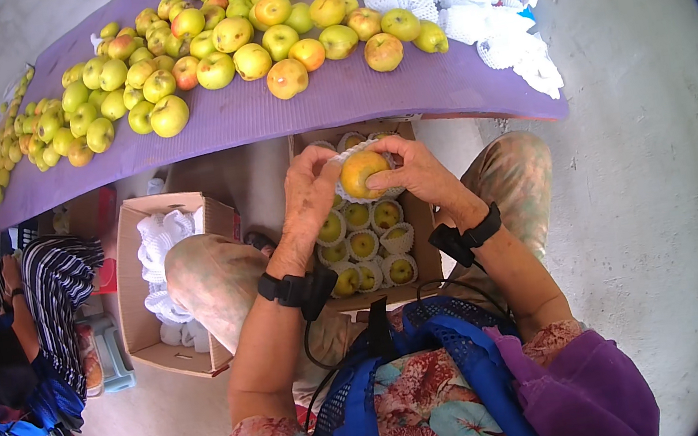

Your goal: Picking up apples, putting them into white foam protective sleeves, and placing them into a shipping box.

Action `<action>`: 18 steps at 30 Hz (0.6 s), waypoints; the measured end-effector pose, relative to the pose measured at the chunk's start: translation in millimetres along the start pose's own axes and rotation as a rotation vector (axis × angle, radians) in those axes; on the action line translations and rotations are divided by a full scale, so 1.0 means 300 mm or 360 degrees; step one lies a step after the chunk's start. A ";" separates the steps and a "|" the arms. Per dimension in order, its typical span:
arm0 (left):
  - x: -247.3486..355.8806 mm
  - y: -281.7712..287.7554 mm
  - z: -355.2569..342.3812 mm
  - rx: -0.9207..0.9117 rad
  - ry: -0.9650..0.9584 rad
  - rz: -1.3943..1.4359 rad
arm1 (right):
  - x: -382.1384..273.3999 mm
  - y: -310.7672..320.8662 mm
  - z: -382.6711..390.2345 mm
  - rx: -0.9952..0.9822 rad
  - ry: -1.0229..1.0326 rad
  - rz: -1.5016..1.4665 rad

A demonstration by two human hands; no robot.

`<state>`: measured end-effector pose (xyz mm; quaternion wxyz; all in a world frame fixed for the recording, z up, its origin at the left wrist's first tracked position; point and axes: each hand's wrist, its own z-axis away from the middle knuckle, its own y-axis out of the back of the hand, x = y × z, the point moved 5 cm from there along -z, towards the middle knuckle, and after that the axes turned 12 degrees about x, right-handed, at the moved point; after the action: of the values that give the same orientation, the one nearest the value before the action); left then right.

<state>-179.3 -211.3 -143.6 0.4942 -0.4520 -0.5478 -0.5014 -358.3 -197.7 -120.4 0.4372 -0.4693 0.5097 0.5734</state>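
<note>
I hold a yellow-orange apple (362, 169) in a white foam net (338, 153) above an open cardboard box (424, 274). My left hand (310, 189) pinches the net at the apple's upper left. My right hand (416, 170) grips the apple from the right, its thumb across the lower part of the fruit. In the box below, several green-yellow apples (361, 246) sit in foam nets in rows, partly hidden by my hands.
A purple-matted table (222, 138) ahead bears loose apples (169, 115) and white foam nets (522, 51). My knees flank the box. Left stands a carton (148, 326) of nets (158, 240). A co-worker (40, 306) sits at far left. Concrete floor (650, 202) lies right.
</note>
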 end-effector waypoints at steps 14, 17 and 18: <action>0.049 -0.049 0.052 -0.0625 0.0588 0.0507 | -0.074 -0.016 0.010 -0.0082 -0.0023 -0.0239; 0.062 -0.050 0.043 -0.0545 0.0601 0.0688 | -0.064 -0.011 0.003 0.0103 0.0080 -0.0045; 0.060 -0.045 0.036 -0.0466 0.0582 0.0737 | -0.066 -0.016 0.007 0.0106 0.0083 -0.0045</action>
<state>-195.7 -201.6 -127.2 0.6150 -0.5334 -0.2546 -0.5220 -350.4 -195.7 -101.7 0.4471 -0.4764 0.5331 0.5375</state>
